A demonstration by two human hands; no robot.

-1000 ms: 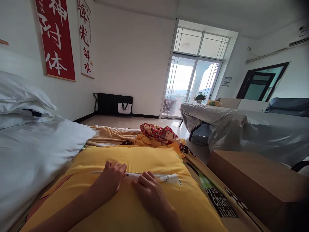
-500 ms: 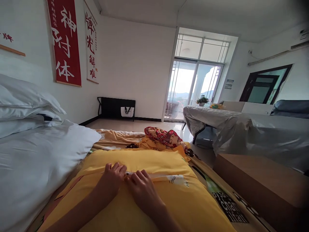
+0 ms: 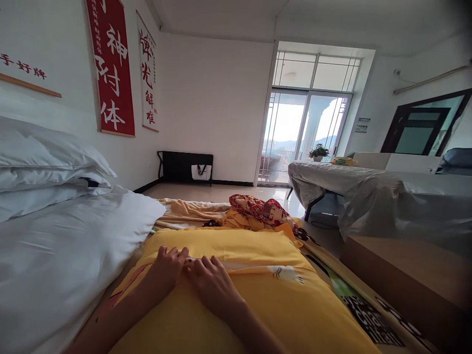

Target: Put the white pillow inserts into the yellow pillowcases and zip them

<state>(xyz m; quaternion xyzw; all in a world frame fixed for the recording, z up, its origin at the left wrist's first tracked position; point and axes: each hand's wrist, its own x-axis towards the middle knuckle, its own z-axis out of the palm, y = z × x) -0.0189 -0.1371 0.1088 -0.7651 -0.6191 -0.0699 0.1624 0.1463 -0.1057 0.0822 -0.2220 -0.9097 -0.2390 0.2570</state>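
A plump yellow pillow lies in front of me on a printed yellow sheet. A pale seam with a zipper opening runs across its top. My left hand pinches the seam at its left part, fingers curled on the fabric. Right beside it, almost touching, my right hand presses down on the seam with bent fingers. Whether a zipper pull sits between the fingers is hidden.
White pillows and a white duvet lie at my left. Crumpled red patterned cloth and yellow fabric lie beyond the pillow. A brown cardboard box stands at the right, a plastic-covered table behind it.
My right hand has slid left along the seam until it is next to my left hand. The view has shifted left.
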